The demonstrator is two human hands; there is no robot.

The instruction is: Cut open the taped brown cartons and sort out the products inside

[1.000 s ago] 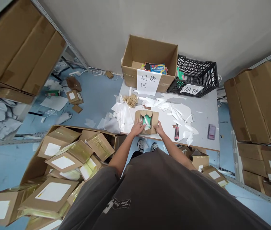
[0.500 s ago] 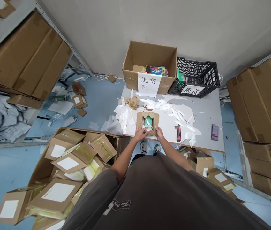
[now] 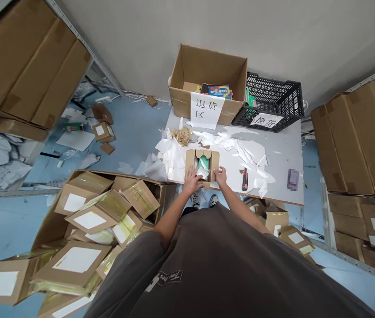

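A small opened cardboard box sits at the near edge of the table, its flaps folded outward. Inside it lies a green item with clear, shiny wrapping over its lower part. My left hand grips the box's near left side, with fingers over the left flap and the thumb toward the inside. My right hand pinches the right flap near its lower corner. A red and black box cutter lies on the table to the right of the box.
Paper scraps and crumpled brown paper litter the table. At the back stand a large carton holding books and a black crate. Taped parcels fill a big box at left. Shelves with cartons flank both sides.
My left hand has shifted from the item inside to the box's left side and flap. My right hand stays at the right flap. The view has tilted slightly.
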